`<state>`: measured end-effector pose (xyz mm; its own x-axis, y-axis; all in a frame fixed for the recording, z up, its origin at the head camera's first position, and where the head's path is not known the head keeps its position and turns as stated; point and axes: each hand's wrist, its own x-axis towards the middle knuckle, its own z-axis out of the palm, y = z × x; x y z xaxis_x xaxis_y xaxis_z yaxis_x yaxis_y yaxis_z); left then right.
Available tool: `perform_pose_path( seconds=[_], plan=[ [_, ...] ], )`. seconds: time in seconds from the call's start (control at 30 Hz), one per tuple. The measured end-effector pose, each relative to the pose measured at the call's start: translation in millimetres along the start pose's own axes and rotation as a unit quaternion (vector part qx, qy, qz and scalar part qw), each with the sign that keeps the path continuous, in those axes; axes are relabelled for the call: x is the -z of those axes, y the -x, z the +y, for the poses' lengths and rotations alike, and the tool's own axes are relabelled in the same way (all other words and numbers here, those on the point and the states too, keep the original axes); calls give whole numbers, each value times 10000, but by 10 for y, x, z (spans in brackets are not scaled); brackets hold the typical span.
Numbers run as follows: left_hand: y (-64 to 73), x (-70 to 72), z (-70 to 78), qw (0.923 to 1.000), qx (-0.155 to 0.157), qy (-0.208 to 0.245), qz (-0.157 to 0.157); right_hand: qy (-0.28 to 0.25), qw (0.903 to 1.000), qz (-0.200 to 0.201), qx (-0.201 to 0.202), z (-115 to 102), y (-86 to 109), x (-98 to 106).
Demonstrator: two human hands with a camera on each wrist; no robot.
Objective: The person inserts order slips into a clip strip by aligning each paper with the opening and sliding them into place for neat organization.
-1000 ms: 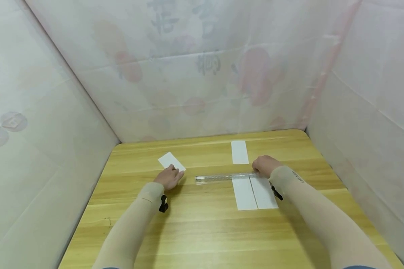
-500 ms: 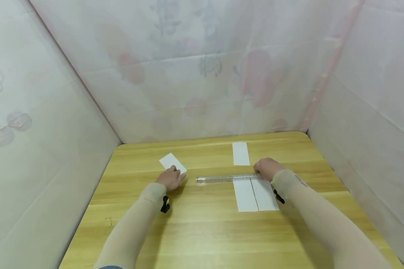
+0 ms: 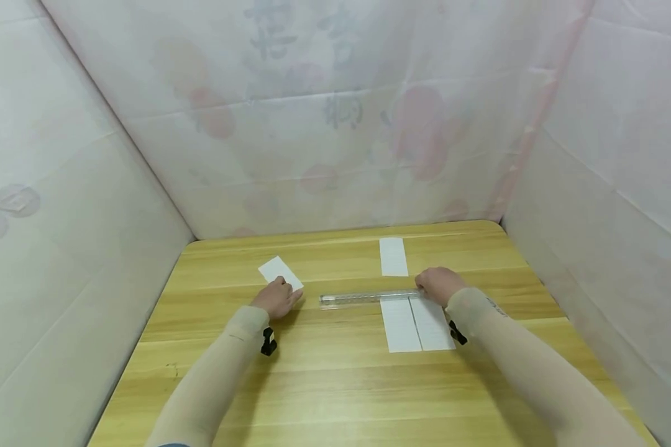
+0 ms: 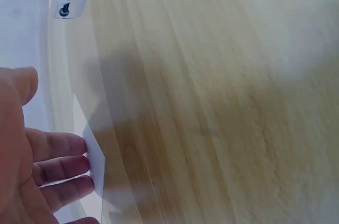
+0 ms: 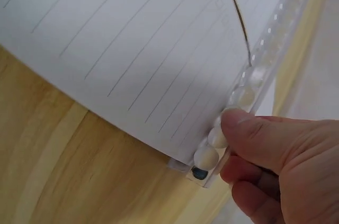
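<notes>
While your right hand point(image 3: 440, 285) pinched the clear strip point(image 3: 346, 300) by its right end, along the far edge of the lined sheets point(image 3: 401, 326) | your left hand point(image 3: 276, 299) touched a white slip point(image 3: 276, 268), fingers loose | strip looked light, stiff, kinda slick, maybe snappable; both ends seemed safest

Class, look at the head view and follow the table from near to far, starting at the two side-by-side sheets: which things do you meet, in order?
paired white sheets → clear ruler → lone white sheet → patterned backdrop
</notes>
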<state>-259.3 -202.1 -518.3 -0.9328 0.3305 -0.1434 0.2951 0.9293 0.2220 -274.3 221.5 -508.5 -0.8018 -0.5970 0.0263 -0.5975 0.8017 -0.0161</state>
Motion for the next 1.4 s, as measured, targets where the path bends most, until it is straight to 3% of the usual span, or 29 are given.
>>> perform_pose_path(
  seconds=[0.2, 0.4, 0.53, 0.7, 1.1, 1.4],
  plan=[
    [23, -40, -13, 9984, 301, -78, 473, -258, 9996, 31, -83, -6, 23, 17],
    [-82, -61, 24, 9837, 1297, 328, 1205, -776, 9970, 21, -76, -4, -68, 36],
    [-160, -90, 60, 9756, 1797, 412, 1197, -1330, 9911, -77, -47, -30, -135, 32],
    [-183, -125, 63, 9723, 2072, 266, 1051, -1488, 9888, -98, 24, -40, -198, 7],
    [-6, -175, -25, 9767, 1914, 325, 914, -1494, 9876, -468, 81, -85, -240, -65],
    [125, -174, -57, 9780, 1594, 717, 1135, -1291, 9891, -704, 8, -176, -290, 36]
  ],
)
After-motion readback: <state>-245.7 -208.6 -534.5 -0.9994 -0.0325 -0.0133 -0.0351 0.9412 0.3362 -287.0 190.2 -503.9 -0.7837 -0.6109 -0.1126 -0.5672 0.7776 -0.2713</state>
